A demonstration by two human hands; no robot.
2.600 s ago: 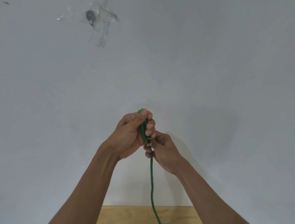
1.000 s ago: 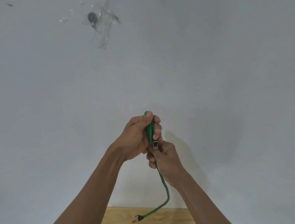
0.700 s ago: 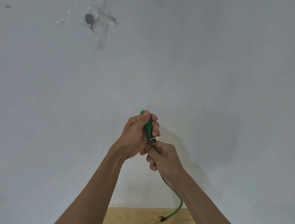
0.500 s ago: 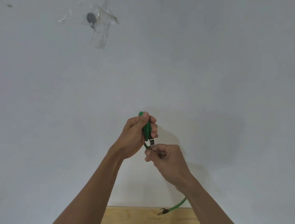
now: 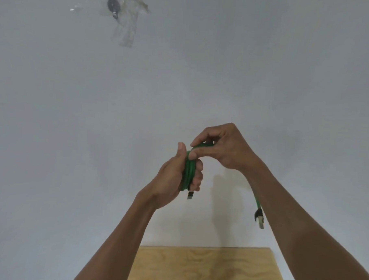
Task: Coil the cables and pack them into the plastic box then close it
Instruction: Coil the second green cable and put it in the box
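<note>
No readable text, label, brand or number from my feed — green cable (image 5: pixel 189 169), its connector (image 5: pixel 260 219), grey wall (image 5: pixel 267 69), wooden surface (image 5: pixel 201 267) all unmarked.

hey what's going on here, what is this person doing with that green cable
A person is coiling a green cable in the air in front of a pale wall. The left hand grips the bundled loops, with one plug sticking out below. The right hand lays the next turn over the top, and the loose end with its plug dangles beside the right forearm. No box is in view.
</note>
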